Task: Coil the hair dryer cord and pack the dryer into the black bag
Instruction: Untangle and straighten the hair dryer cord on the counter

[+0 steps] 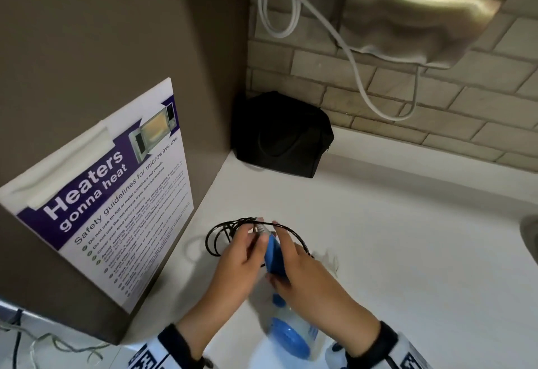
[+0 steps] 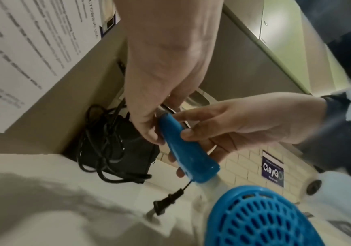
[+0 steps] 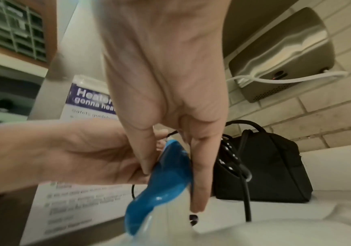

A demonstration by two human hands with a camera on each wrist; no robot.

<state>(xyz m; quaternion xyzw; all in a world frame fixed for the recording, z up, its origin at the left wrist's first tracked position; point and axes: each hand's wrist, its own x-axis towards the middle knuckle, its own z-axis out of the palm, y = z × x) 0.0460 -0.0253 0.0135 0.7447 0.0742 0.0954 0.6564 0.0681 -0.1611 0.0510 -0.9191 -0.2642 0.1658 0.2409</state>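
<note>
The hair dryer has a glossy blue plastic handle and a perforated blue plastic grille on a pale, smooth body. Its cord looks like thin black rubbery plastic, slightly shiny. Behind the dryer, the black bag is matt woven cloth. The table under the dryer is smooth, matt white. Above the bag, a brushed-metal hand dryer hangs on rough matt brick tile.
</note>
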